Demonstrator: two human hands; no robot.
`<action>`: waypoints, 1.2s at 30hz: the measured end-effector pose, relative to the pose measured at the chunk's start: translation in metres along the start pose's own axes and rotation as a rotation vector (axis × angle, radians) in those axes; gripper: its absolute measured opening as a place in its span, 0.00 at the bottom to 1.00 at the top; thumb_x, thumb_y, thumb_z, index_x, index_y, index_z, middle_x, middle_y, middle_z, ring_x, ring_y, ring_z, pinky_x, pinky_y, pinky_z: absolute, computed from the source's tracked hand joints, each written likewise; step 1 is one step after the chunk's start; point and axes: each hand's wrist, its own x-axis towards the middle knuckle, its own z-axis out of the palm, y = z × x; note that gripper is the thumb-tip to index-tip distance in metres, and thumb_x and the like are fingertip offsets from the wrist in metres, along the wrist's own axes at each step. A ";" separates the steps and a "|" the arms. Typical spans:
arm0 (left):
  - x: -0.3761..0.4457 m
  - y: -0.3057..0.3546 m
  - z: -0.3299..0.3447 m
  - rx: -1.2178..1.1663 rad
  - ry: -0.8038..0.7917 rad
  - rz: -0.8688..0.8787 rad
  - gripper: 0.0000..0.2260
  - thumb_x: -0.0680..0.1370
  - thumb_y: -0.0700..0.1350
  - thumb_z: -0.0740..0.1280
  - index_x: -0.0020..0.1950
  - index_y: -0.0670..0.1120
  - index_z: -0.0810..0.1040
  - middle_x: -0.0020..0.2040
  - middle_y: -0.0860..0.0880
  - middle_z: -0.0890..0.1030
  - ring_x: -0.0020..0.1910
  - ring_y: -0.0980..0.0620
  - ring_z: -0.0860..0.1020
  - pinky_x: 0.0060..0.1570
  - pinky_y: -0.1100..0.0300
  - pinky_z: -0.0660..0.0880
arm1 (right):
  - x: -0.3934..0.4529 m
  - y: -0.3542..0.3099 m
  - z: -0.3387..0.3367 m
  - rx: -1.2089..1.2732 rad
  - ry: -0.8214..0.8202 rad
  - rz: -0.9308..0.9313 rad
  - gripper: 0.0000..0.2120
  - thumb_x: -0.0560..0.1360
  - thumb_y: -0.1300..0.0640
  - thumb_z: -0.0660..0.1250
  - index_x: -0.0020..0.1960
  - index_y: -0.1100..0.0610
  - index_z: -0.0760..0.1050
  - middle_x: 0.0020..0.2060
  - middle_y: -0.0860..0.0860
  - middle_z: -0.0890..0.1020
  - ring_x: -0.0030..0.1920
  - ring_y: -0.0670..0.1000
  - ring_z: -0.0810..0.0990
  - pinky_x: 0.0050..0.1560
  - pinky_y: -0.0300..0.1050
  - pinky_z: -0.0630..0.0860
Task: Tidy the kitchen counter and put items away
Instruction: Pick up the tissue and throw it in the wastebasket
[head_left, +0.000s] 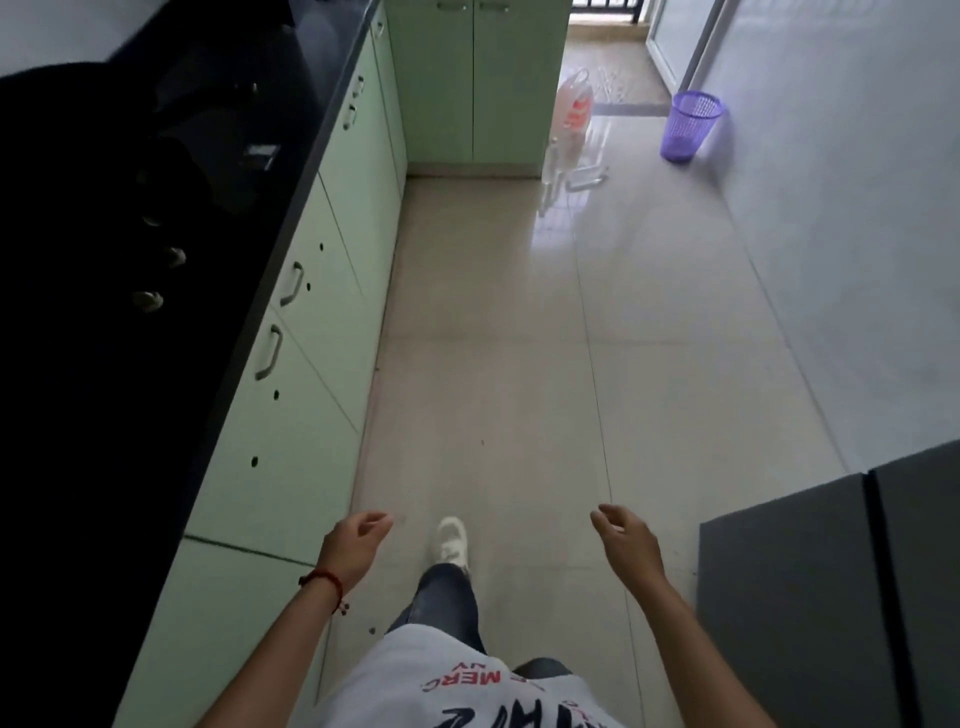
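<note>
Both hands empty over the kitchen floor.
I see my left hand (358, 540) and right hand (623, 540) held low, fingers loosely curled, gripping nothing. The dark counter (130, 260) runs along my left above green cabinets (311, 322). Far ahead stand 1 purple basket (693, 124) and plastic bottles (574, 119).
</note>
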 end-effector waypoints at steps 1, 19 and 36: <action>0.015 0.005 0.000 0.002 0.007 -0.021 0.11 0.75 0.44 0.66 0.52 0.39 0.79 0.51 0.38 0.82 0.51 0.42 0.79 0.54 0.52 0.73 | 0.017 -0.013 -0.001 0.000 -0.004 -0.008 0.16 0.76 0.55 0.62 0.61 0.61 0.74 0.59 0.58 0.79 0.60 0.56 0.76 0.55 0.43 0.70; 0.310 0.304 0.007 -0.149 -0.065 -0.045 0.10 0.77 0.46 0.62 0.36 0.48 0.74 0.40 0.45 0.78 0.42 0.48 0.76 0.43 0.59 0.69 | 0.301 -0.200 -0.063 0.033 0.005 0.051 0.16 0.77 0.55 0.61 0.61 0.60 0.73 0.58 0.57 0.80 0.53 0.53 0.76 0.50 0.40 0.66; 0.477 0.478 0.042 -0.393 0.151 -0.201 0.07 0.78 0.44 0.60 0.48 0.41 0.75 0.45 0.42 0.78 0.45 0.46 0.76 0.35 0.60 0.68 | 0.616 -0.404 -0.147 -0.085 -0.180 -0.081 0.15 0.76 0.54 0.63 0.60 0.59 0.75 0.54 0.58 0.81 0.54 0.56 0.79 0.50 0.41 0.67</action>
